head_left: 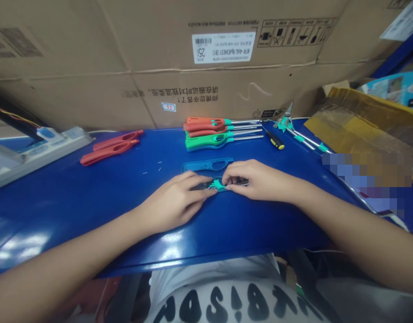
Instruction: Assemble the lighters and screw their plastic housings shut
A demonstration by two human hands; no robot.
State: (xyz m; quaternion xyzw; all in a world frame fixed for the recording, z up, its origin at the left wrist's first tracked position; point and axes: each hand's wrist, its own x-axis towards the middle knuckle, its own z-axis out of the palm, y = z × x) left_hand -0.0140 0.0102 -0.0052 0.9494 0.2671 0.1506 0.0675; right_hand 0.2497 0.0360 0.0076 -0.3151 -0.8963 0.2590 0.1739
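Both hands rest on the blue table [75,197] and meet over a lighter's inner parts [219,184], a teal piece with dark and metal bits. My left hand [174,202] pinches the left end of these parts with curled fingers. My right hand [251,179] pinches the right end, fingers closed. Just beyond the hands lies a blue lighter shell half [208,165], flat on the table.
A stack of red and green long-nosed lighters [215,132] lies at the back centre. Red shell halves [108,147] lie back left, beside a white power strip [34,148]. A black-yellow screwdriver [275,140] and teal-tipped metal rods [302,138] lie back right. Cardboard boxes [193,67] wall the rear.
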